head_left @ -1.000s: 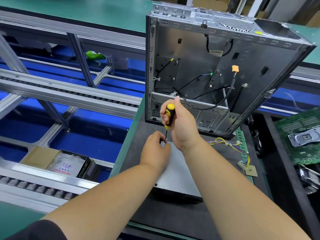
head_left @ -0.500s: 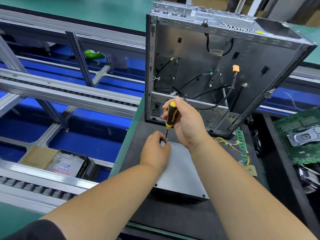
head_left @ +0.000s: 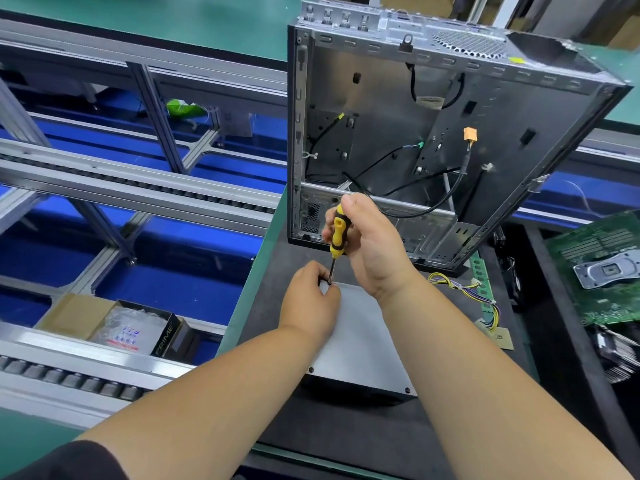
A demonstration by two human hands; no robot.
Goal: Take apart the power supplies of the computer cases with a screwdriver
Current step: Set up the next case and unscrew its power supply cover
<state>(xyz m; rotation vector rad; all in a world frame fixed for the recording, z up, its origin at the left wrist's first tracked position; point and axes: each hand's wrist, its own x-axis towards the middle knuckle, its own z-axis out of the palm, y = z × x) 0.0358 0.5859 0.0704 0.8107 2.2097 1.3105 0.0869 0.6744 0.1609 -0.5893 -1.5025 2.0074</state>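
Right now the right hand (head_left: 372, 247) grips the yellow-and-black screwdriver (head_left: 338, 234) upright, tip at the far-left corner of the grey power supply (head_left: 360, 341) on the dark worktop (head_left: 346, 431), where the left hand's (head_left: 310, 301) fingers pinch; computer case (head_left: 433, 140) stands just behind

Both bare arms reaching forward, close together. Right hand (head_left: 370, 247) raised a bit higher, fingers curled tight around something, thumb on top. Left hand (head_left: 308, 299) lower and just beside it, fingers bent in, tips pinched together near the right hand.
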